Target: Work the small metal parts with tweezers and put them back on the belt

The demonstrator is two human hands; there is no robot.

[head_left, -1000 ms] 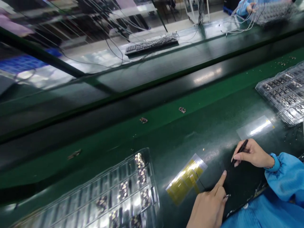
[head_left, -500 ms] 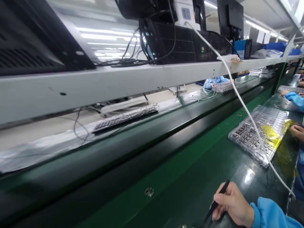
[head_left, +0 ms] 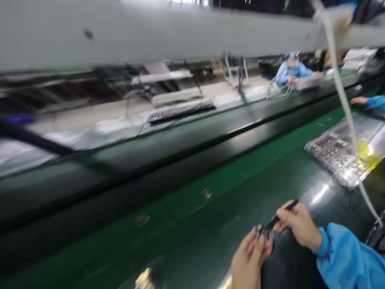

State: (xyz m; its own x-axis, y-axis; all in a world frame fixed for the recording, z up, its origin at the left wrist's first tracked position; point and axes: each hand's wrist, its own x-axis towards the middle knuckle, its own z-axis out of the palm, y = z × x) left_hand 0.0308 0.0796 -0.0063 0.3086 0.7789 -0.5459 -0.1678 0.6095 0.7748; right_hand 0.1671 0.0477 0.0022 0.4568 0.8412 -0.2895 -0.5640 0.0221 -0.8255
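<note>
The picture is smeared by head motion. My right hand (head_left: pixel 296 224), in a blue sleeve, pinches black tweezers (head_left: pixel 281 214) above the dark green bench (head_left: pixel 186 241). My left hand (head_left: pixel 249 257) is raised beside it, fingers pinched on a small metallic part (head_left: pixel 258 230) that meets the tweezers' tip. Both hands hover near the bench's front edge at the lower right.
A clear tray of small parts (head_left: pixel 337 150) with a yellow film (head_left: pixel 365 158) lies to the right, a white cable (head_left: pixel 345 108) hanging across it. Loose parts (head_left: pixel 207 193) lie on the green belt. A keyboard (head_left: pixel 180 110) and co-workers in blue (head_left: pixel 293 70) are beyond.
The view has dropped a little and blurred. My left hand has come back into sight, pinching a small part against the tweezers held by my right hand.
</note>
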